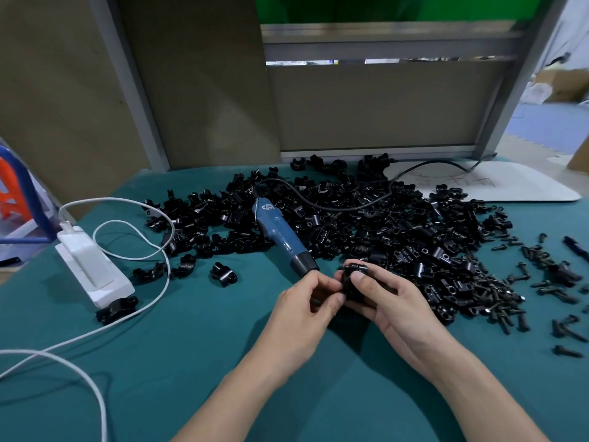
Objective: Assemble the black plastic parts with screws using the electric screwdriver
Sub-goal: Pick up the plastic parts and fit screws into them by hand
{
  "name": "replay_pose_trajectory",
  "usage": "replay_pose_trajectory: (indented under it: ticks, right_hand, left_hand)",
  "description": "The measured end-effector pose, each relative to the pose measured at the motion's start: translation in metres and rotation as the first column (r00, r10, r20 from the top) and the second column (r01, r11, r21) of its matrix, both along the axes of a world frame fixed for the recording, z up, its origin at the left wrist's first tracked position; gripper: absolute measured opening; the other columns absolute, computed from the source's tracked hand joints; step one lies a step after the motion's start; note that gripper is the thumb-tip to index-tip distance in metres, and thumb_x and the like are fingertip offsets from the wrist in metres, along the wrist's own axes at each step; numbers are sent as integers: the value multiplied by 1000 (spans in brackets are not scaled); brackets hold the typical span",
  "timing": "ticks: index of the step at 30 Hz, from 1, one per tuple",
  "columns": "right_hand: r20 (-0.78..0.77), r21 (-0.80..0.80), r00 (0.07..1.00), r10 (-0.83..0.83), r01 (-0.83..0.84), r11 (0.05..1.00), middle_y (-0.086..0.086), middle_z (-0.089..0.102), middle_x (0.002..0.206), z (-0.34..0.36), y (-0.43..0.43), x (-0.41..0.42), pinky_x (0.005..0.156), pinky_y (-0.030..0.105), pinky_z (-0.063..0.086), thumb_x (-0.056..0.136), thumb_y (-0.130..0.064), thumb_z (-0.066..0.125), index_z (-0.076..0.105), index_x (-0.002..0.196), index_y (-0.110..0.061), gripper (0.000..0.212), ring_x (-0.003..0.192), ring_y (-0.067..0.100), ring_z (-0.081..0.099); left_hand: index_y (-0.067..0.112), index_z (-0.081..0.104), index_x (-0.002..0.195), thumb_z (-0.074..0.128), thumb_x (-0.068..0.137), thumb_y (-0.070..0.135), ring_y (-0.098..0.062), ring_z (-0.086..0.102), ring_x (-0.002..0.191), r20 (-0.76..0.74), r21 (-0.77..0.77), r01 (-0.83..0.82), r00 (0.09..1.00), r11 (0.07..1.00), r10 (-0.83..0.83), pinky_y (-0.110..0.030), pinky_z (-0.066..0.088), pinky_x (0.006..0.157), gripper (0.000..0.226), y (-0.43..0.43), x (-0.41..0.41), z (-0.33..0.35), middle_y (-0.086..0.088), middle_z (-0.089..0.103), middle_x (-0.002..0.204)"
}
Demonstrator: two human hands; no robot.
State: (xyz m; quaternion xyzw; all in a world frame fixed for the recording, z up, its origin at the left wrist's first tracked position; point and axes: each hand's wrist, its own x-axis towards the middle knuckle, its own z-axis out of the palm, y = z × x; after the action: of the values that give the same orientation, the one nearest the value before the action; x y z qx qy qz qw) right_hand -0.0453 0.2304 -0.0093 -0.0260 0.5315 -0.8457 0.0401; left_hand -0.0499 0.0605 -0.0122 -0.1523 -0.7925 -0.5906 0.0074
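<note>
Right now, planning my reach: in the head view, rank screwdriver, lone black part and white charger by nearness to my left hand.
1. Screwdriver, just beyond the left hand.
2. Lone black part, farther left.
3. White charger, far left.

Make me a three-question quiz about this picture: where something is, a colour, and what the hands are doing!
1. Where is the electric screwdriver?
A) in a hand
B) lying on the table against the pile of black parts
C) on the floor

2. What colour is the tablecloth?
A) red
B) yellow
C) teal

3. What are the left hand and right hand doing?
A) holding one black part together
B) resting flat
C) clapping

Answers: 1 B, it lies unheld by the pile; 2 C, the cloth is teal; 3 A, fingers of both curl round the part.
</note>
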Motion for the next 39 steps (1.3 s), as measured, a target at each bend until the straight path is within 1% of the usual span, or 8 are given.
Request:
replay_pose_trajectory:
  ticks: [3,6,10,16,21,26,31,39]
  right_hand:
    - [0,-3,1000,0,0,1000,18,75,116,1,-1,0,86,30,60,78,-30,80,79,110,-14,36,112,27,72]
    - [0,9,1000,3,-3,1000,17,75,118,2,-1,1,87,29,59,78,-31,79,78,111,-15,37,113,29,72]
    - [2,17,1000,-14,14,1000,18,75,118,2,0,1,89,32,60,77,-31,79,76,114,-11,42,115,28,71]
    - [11,-13,1000,-11,11,1000,21,74,116,3,-1,2,85,31,60,79,-25,77,77,112,-8,37,111,30,72]
    - [3,-4,1000,2,-2,1000,19,74,119,4,0,2,87,31,60,81,-29,78,77,112,-12,36,114,30,71]
    - [4,-13,1000,-5,5,1000,20,74,118,3,0,2,87,32,60,82,-26,77,78,110,-12,31,112,29,72]
    - [17,-25,1000,0,0,1000,20,74,118,3,0,1,85,32,61,83,-23,76,79,109,-13,28,110,29,73]
    - [12,2,999,40,-40,999,19,74,118,5,2,4,88,32,60,81,-25,77,78,112,-15,33,112,27,72]
  left_hand:
    - [31,65,93,69,94,17,0,59,77,-40,14,10,999,1000,-10,-17,47,74,15,1,2,0,17,68,92]
    - [32,63,98,67,95,30,0,58,76,-29,28,-1,1000,1000,2,-16,47,70,6,1,3,0,17,68,94]
    - [28,66,92,63,97,39,1,58,69,-22,-58,-39,999,998,38,-15,45,66,12,2,0,-2,15,70,82]
    - [32,65,96,68,96,23,6,58,72,-43,-42,-2,999,999,0,-12,44,69,10,0,1,-1,23,68,89]
    - [32,64,97,65,97,36,3,50,63,-42,-17,-26,999,1000,25,-13,41,63,4,0,2,0,19,66,83]
    - [27,65,83,60,98,45,-1,43,55,-40,-101,-34,999,994,30,-16,36,55,24,0,1,-2,18,56,63]
    - [26,68,88,64,97,38,-5,53,68,-49,-64,-14,999,998,11,-25,45,65,15,-2,2,2,10,67,78]
    - [25,69,87,67,96,34,-6,52,69,29,-23,49,998,999,-48,-29,45,68,13,-6,1,5,9,64,72]
